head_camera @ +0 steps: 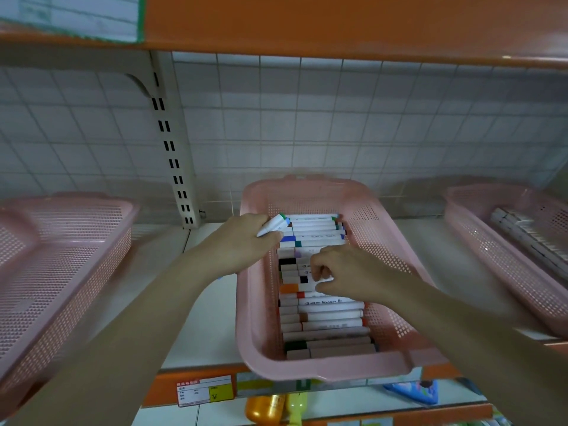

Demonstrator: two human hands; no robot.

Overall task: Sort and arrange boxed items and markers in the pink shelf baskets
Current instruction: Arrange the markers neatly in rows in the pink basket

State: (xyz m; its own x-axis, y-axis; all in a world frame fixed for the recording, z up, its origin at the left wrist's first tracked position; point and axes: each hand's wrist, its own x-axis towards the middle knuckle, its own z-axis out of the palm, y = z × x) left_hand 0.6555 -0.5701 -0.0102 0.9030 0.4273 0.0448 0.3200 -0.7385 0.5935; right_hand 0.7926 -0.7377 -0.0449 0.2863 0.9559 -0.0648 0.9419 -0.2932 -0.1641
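Shelf's middle pink basket point(319, 368) holds rows of markers point(321, 315).

Markers point(319, 309) in middle basket point(307, 368); baskets point(61, 241) apparently flank it.

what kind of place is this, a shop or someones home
Most likely a shop's stationery aisle: an orange-edged metal display shelf carries a printed yellow-and-white price label, and a pink perforated plastic basket holds rows of white-barrelled markers.

Markers point(322, 309) fill basket point(307, 368); shelf point(212, 318) free btw baskets.
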